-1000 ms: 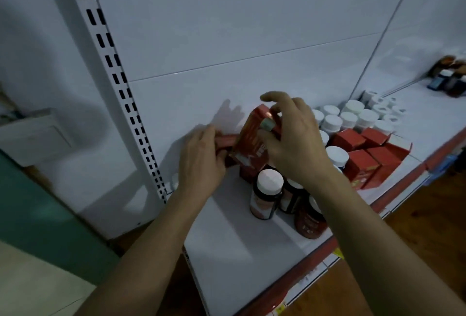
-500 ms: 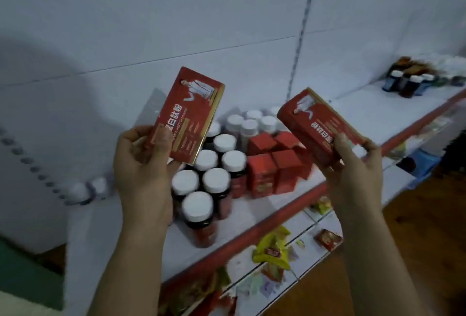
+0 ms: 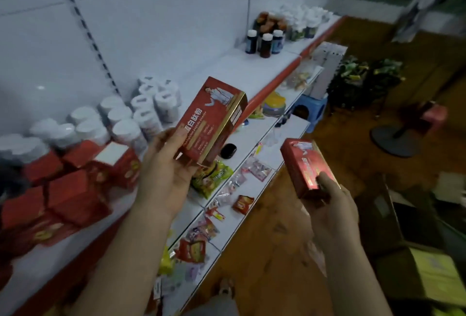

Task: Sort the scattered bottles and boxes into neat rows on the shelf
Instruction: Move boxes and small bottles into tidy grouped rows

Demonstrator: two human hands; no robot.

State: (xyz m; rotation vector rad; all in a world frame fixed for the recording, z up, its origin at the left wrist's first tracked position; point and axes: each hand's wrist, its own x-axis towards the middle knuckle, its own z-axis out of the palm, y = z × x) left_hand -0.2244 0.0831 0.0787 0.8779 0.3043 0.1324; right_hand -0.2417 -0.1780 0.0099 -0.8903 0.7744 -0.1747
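Note:
My left hand (image 3: 165,171) grips a tall red box with gold edges (image 3: 211,118), held up in front of the white shelf (image 3: 216,71). My right hand (image 3: 330,202) grips a second red box (image 3: 305,166) lower down, out over the floor. On the shelf at the left stand several white-capped bottles (image 3: 121,118) behind several small red boxes (image 3: 73,184), some tipped. Farther along the shelf stand dark bottles with white caps (image 3: 266,41) and more white bottles (image 3: 305,18).
The shelf has a red front edge (image 3: 272,83). A lower shelf (image 3: 242,139) carries scattered snack packets. A blue stool (image 3: 309,110), a fan base (image 3: 393,139) and cardboard boxes (image 3: 433,272) stand on the wooden floor to the right.
The view has swung right along the shelf. Both hands still hold their red boxes; the right hand with its box has dropped lower and away from the shelf.

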